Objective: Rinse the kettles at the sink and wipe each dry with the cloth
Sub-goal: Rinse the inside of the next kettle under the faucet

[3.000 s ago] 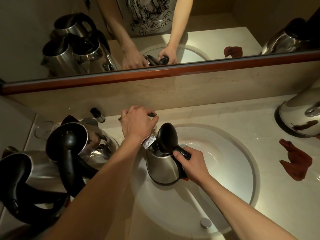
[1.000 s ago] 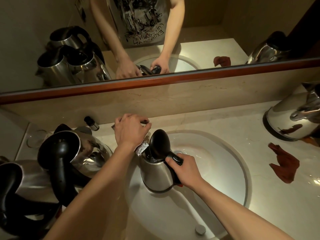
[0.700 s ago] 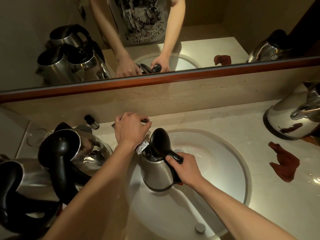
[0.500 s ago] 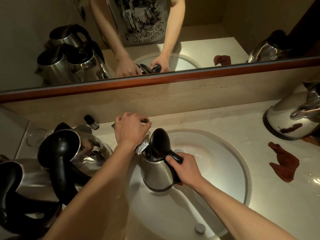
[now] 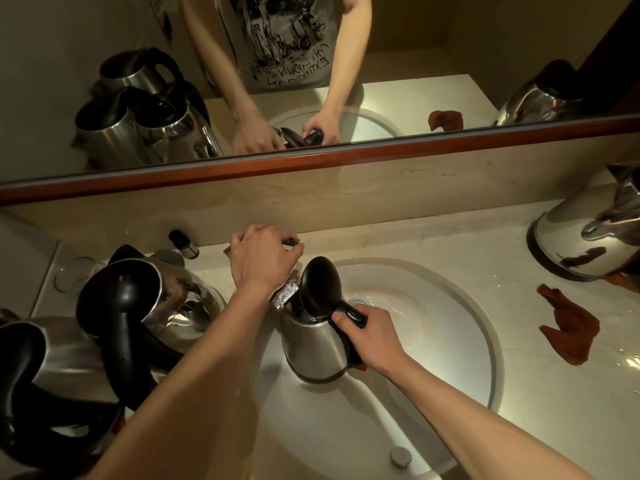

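Clearly early: right hand [image 5: 375,341] grips kettle [image 5: 317,344] by its handle, lid up, centre frame in sink [image 5: 450,348]; left hand [image 5: 261,259] curls on tap lever. Cloth [image 5: 568,325] lies unused right on tabletop [image 5: 433,244]; kettles lower left [image 5: 104,327] prob. still to do.

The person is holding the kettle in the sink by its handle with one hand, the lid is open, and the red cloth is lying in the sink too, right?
Not quite. The head view shows the red cloth lying on the counter to the right of the sink, not in it. The rest holds: the right hand grips the kettle by its handle in the sink, lid open.
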`<state>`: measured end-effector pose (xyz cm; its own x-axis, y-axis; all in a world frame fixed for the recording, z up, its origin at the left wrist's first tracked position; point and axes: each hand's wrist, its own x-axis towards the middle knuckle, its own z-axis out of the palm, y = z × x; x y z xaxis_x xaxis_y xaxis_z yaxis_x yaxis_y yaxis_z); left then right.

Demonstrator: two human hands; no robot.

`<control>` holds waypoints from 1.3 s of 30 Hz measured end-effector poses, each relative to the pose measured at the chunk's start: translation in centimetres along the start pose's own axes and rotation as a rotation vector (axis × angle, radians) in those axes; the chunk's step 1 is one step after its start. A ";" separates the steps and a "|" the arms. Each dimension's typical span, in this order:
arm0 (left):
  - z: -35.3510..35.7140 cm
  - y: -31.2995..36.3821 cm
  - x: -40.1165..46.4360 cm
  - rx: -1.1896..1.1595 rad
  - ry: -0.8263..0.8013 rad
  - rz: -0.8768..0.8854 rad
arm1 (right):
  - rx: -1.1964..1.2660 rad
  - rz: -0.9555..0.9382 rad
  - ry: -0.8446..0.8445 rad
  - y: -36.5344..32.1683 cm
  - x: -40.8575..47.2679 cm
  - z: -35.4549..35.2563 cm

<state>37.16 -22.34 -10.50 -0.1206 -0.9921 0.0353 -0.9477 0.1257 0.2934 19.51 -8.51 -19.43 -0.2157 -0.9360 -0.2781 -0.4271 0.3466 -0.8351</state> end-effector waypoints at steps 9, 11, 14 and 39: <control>-0.1 0.1 0.0 -0.001 -0.006 0.002 | -0.001 -0.006 0.003 -0.1 0.0 0.0; -0.1 0.2 -0.1 -0.002 -0.002 0.002 | -0.005 -0.014 0.008 0.0 0.0 0.0; -0.1 0.1 0.0 -0.005 0.002 0.002 | -0.006 -0.020 0.005 0.1 0.1 0.0; 0.0 0.1 0.0 -0.015 -0.001 0.000 | -0.010 -0.031 -0.008 0.1 0.1 -0.1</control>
<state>37.11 -22.37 -10.46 -0.1209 -0.9921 0.0347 -0.9433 0.1257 0.3073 19.38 -8.59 -19.51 -0.1955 -0.9468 -0.2558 -0.4421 0.3179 -0.8387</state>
